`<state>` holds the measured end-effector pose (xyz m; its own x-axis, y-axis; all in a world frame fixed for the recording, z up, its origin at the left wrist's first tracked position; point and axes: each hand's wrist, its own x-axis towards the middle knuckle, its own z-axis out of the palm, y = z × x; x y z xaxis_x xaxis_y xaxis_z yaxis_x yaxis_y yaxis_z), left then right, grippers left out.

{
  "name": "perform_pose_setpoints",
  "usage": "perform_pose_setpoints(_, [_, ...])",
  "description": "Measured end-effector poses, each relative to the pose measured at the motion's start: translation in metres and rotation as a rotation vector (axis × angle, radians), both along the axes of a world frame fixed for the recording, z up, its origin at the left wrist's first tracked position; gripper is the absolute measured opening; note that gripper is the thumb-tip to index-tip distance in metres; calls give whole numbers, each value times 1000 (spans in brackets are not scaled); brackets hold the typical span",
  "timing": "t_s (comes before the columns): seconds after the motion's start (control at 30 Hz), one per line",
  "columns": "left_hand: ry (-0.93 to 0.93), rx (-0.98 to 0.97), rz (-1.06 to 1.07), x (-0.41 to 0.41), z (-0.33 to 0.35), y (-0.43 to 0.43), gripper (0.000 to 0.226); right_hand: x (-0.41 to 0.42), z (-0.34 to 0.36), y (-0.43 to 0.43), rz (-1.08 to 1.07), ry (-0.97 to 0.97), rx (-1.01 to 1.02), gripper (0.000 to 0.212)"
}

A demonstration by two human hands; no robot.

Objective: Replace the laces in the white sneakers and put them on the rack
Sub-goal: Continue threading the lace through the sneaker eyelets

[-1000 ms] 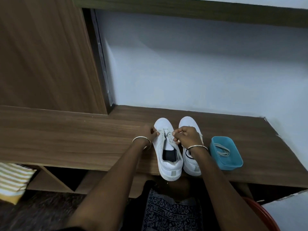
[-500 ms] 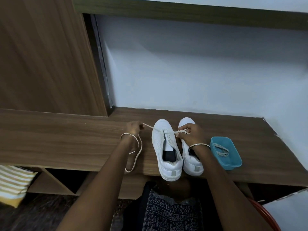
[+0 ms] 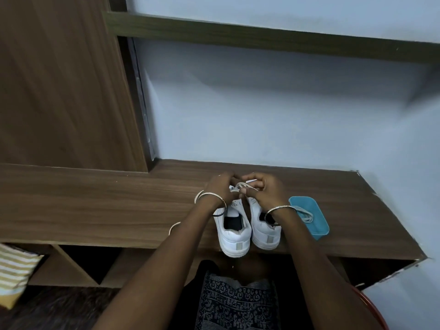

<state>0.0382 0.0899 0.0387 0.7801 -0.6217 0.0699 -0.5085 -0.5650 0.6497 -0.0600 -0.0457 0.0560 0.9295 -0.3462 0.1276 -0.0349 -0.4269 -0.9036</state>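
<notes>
a: where are the 2 white sneakers?

b: side by side on the wooden tabletop (image 3: 107, 206), near its front edge, heels toward the person. the left sneaker (image 3: 234, 234) sits right against the right sneaker (image 3: 265, 234), and its heel hangs a little over the edge.

a: and the hands?

b: both are close together over the front part of the sneakers. the left hand (image 3: 220, 186) has its fingers curled round a white lace (image 3: 242, 185). the right hand (image 3: 264, 189) pinches that same lace between thumb and fingers.

a: which eyelets does the lace run through?

b: cannot tell, the hands hide that part. a loose curve of lace (image 3: 174, 226) lies on the tabletop just left of the left forearm, and another bit loops beside the left wrist.

a: what else is there?

b: a blue tray (image 3: 306, 202) stands just right of the right sneaker, beside the right wrist, with a pale spare lace (image 3: 304, 214) coiled in it. each wrist wears a thin bangle (image 3: 281, 207). a striped cushion (image 3: 14, 270) shows at the lower left, below the tabletop.
</notes>
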Motion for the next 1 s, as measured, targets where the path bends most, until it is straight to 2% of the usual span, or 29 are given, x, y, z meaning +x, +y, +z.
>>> perform_pose_setpoints(0.13, [-67, 93, 23, -5, -14, -1, 18, -12, 7, -7, 16, 1, -25, 18])
perform_pose_setpoints(0.3, [25, 82, 157, 1, -28, 6, 22, -24, 6, -22, -137, -37, 2, 10])
perform_pose_setpoints(0.43, [-2, 83, 195, 3, -25, 9, 12, -33, 4, -35, -320, -127, 220, 14])
perform_pose_setpoints(0.57, [-17, 50, 246, 8, -31, 8, 38, -44, 11, -48, -456, -212, 455, 10])
perform_pose_setpoints(0.6, [3, 33, 266, 9, -31, 9, 35, -46, 11, -53, -481, -226, 492, 11])
perform_pose_setpoints(0.7, [97, -42, 311, 9, -31, 13, 21, -50, 13, -64, -514, -273, 588, 15])
perform_pose_setpoints(0.8, [135, -92, 318, 7, -31, 18, 33, -51, 16, -67, -490, -283, 664, 18])
perform_pose_setpoints(0.9, [126, -95, 301, 8, -32, 19, 26, -49, 19, -62, -460, -248, 643, 15])
perform_pose_setpoints(1.0, [101, -106, 282, 6, -25, 17, 20, -48, 19, -57, -449, -194, 531, 12])
